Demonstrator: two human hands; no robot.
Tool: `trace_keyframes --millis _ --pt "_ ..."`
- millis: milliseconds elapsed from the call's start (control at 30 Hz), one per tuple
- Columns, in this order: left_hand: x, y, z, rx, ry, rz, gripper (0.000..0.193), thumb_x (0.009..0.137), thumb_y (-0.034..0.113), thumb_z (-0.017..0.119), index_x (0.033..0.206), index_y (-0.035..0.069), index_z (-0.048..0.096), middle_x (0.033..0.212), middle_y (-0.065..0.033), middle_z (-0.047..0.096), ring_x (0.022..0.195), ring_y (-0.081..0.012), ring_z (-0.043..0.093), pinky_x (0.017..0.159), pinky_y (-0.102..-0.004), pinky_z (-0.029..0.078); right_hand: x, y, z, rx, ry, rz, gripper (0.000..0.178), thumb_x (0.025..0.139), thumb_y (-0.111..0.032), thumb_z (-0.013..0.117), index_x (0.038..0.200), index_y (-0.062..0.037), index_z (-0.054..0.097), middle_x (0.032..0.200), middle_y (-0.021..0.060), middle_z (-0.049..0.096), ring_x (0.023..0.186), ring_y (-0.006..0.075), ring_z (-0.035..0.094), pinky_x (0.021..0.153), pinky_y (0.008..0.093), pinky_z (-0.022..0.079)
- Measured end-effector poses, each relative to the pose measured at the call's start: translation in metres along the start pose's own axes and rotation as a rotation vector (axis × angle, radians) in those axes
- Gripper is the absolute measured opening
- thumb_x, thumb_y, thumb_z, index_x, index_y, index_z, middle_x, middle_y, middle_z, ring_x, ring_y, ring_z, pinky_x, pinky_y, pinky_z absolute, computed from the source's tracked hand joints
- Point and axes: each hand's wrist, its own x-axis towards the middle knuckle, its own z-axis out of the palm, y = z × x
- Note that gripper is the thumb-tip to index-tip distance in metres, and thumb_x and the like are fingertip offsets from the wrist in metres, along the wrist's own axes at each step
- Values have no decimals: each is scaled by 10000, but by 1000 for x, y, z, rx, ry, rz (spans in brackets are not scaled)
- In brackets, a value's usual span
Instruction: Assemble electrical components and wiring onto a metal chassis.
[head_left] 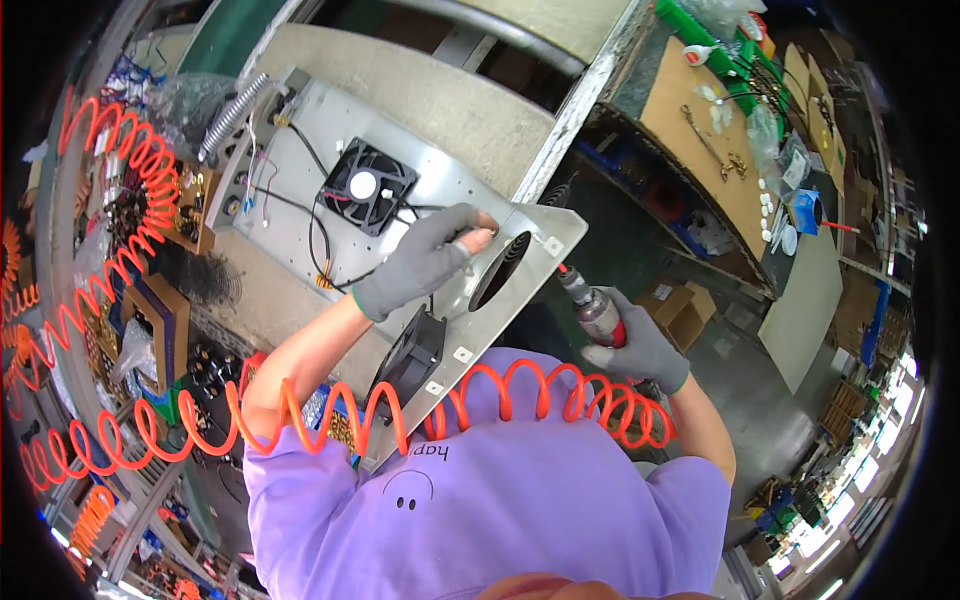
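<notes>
Purple cloth of a shirt (pixel 500 500) is seen nearest, printed with dark inverted lettering, partly hidden, and a line-drawn smile. It is crossed by a glossy orange coiled hose (pixel 505 400). A red-and-metal driver (pixel 602 320) is clamped in the gray-gloved right grip (pixel 640 345), its bit pointed at the casing's edge; whether contact is made cannot be told. The left grip (pixel 425 260), gloved with bare fingertips, is bent over the casing beside a round opening (pixel 500 272); whether anything is pinched there cannot be told. The smooth gray sheet-metal casing (pixel 450 180) is laid on the worn desk (pixel 440 100), its lower end hidden by the hose. A square black fan (pixel 368 187) is set inside, its white round label unreadable; a second fan (pixel 420 345) is seen nearly edge-on. Beyond, a coiled metal spring (pixel 233 117) is seen.
</notes>
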Motion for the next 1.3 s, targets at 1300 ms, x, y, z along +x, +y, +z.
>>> trace_keyframes --millis 1300 --pt "-1 -16 171 755 999 46 203 851 207 544 957 60 635 843 -170 624 744 -334 612 639 -413 478 -5 44 -26 303 -376 -178 392 776 -268 659 1060 -75 470 605 51 525 421 146 531 375 279 453"
